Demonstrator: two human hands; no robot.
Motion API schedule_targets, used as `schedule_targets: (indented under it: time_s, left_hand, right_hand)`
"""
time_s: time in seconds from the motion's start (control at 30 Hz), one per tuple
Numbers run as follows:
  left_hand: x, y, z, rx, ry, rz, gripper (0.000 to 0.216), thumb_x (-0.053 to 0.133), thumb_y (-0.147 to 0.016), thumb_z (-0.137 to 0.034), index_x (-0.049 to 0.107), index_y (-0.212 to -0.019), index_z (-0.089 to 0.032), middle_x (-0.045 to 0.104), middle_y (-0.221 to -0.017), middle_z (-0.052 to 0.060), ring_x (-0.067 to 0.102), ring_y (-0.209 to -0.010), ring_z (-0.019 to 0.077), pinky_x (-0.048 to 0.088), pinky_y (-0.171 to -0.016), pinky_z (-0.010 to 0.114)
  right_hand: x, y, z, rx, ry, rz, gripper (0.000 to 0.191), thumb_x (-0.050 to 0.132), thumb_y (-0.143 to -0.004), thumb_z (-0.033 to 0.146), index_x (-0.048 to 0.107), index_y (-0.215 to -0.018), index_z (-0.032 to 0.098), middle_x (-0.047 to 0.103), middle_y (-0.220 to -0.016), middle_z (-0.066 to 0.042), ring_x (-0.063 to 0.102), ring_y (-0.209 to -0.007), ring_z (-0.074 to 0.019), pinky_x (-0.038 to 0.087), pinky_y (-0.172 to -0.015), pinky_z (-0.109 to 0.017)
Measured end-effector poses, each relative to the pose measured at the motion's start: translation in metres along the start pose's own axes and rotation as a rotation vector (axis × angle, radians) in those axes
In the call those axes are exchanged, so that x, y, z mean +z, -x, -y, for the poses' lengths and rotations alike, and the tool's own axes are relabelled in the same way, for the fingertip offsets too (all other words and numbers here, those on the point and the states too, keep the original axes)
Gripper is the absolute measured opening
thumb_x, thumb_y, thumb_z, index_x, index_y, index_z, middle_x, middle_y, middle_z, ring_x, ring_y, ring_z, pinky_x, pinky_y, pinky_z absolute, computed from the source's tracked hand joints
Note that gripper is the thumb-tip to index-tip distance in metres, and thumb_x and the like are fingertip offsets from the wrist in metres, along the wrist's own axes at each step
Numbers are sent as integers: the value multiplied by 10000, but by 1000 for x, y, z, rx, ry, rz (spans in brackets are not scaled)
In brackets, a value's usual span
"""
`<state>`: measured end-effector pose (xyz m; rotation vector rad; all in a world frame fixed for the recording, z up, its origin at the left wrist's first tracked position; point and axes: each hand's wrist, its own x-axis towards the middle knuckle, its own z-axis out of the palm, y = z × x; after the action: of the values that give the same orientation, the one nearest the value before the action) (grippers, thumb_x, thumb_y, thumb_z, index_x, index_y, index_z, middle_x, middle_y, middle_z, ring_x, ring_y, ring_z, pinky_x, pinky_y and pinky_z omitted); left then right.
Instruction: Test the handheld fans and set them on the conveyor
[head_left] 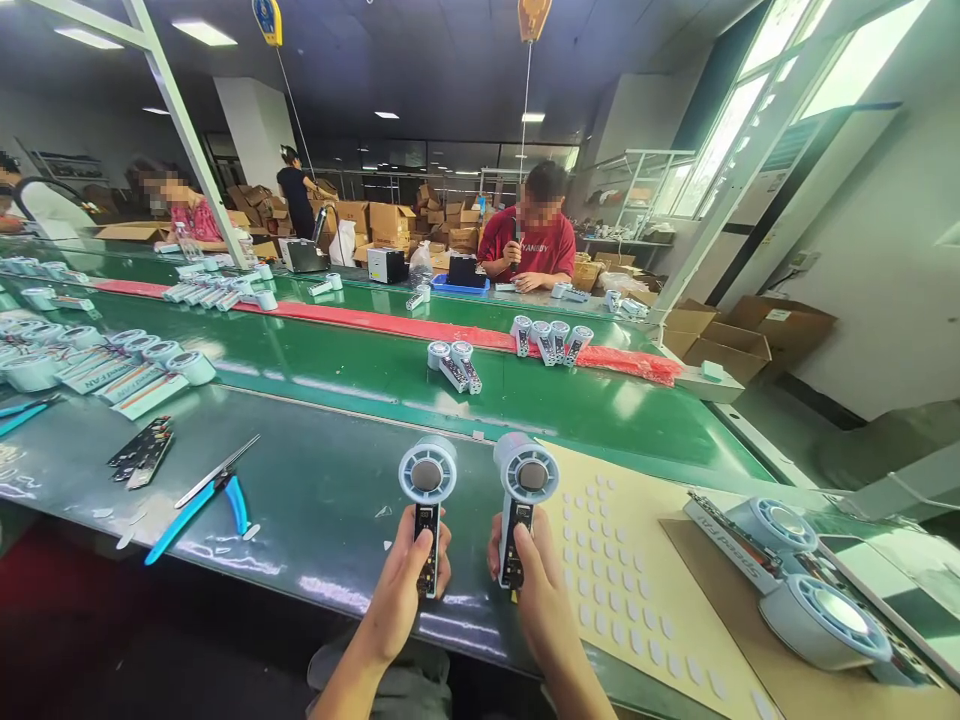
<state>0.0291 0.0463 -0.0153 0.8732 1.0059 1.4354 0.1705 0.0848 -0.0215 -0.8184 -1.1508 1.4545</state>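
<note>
Two handheld fans upright: L hand (pixel 405 590) fingers grip left fan (pixel 427 500), R hand (pixel 536 590) grips right fan (pixel 525 500).

Daylight from the windows (pixel 757 110) overexposes them; ceiling tubes glare on the green belt (pixel 360 370) below; wide-angle distortion bends the edges.

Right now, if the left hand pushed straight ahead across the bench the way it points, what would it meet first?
Probably nothing close: the left hand, gripping a small fan, faces bare bench top. The first things in that line look like the two fans lying on the green belt, though depth is uncertain.
</note>
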Motion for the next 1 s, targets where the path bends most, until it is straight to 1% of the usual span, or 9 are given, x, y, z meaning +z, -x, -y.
schedule_targets:
  time_s: [0.17, 0.37, 0.5, 0.6, 0.7, 0.77, 0.83, 0.9, 1.0]
  left_hand:
    - [-1, 1, -1, 1, -11, 0, 342, 400, -864, -507, 438, -1027, -209, 410, -769, -12, 368, -509, 58, 287, -483, 213]
    - [-1, 2, -1, -14, -24, -12, 359, 389, -869, -506, 429, -1074, -213, 423, -770, -12, 369, -504, 58, 301, -492, 219]
    - [0, 1, 0, -28, -25, -42, 332, 404, -869, -499, 445, -1024, -208, 411, -727, -24, 346, -486, 50, 280, -463, 202]
    - [0, 0, 0, -29, -22, -57, 345, 426, -853, -518, 446, -1011, -213, 418, -731, -23, 354, -489, 51, 284, -460, 198]
    - [1, 0, -2, -37, -26, -69, 353, 427, -847, -530, 450, -991, -209, 417, -717, -27, 342, -479, 48, 276, -451, 190]
    - [3, 0, -3, -44, -42, -80, 341, 415, -855, -522, 448, -981, -207, 418, -715, -28, 350, -484, 49, 282, -455, 187]
    - [4, -1, -5, -47, -68, -91, 330, 397, -866, -515, 436, -1009, -220, 424, -730, -29, 373, -499, 55, 299, -467, 188]
    - [6, -2, -6, -67, -103, -98, 344, 364, -873, -527, 417, -1047, -235, 426, -749, -30, 393, -505, 59, 296, -459, 186]
    - [7, -6, -11, -140, -177, -92, 378, 319, -870, -561, 404, -1037, -232, 420, -737, -38, 420, -498, 71, 288, -424, 184]
  right_hand:
    - [0, 2, 1, 47, -25, 12, 270, 422, -916, 479, 445, -1003, 225, 484, -827, 6, 406, -619, -133, 335, -577, -256]
    - [-1, 3, 2, 88, -43, -25, 246, 443, -908, 470, 443, -1007, 245, 474, -801, 8, 394, -613, -148, 338, -590, -281]
    - [0, 2, 4, 64, -51, -58, 239, 469, -892, 469, 448, -990, 251, 477, -795, 3, 414, -622, -166, 335, -563, -288]
    - [0, 2, 4, 58, -65, -40, 222, 460, -897, 463, 455, -977, 256, 472, -780, 9, 422, -607, -160, 342, -553, -285]
    - [0, 3, 3, 54, -49, -30, 246, 482, -887, 463, 452, -1038, 271, 482, -862, -6, 483, -723, -181, 394, -589, -286]
    - [1, 3, 2, 60, -15, -17, 285, 468, -892, 468, 432, -1095, 271, 483, -904, -20, 497, -778, -192, 413, -595, -287]
    - [1, 2, -1, 58, 46, 17, 319, 445, -901, 460, 383, -1145, 264, 493, -877, -16, 486, -685, -173, 405, -567, -285]
    - [2, -1, -6, 30, 149, 29, 380, 485, -876, 410, 314, -1178, 256, 504, -857, -4, 483, -648, -162, 416, -590, -288]
    - [2, -8, -15, -26, 329, 3, 440, 539, -779, 293, 312, -1149, 225, 502, -1004, -43, 517, -891, -203, 426, -774, -335]
